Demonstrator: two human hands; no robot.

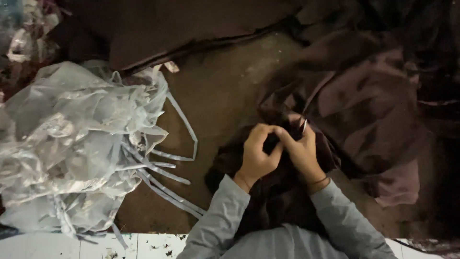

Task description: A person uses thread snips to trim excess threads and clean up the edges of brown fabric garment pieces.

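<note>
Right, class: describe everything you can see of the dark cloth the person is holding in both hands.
The dark cloth looks like soft brown-maroon fabric, crumpled and folded rather than flat. It lies bunched on the brown work surface in front of the person and spreads right into more folds. The left hand and right hand pinch a small part of it together near its top. A thin, light-coloured object shows by the right hand; what it is cannot be told.

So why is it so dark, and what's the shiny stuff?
Head view: dim light, so the dark cloth loses its folds in shadow, darkest at the right edge; the plastic catches glare and looks pale; both hands are lit but slightly soft.
</note>
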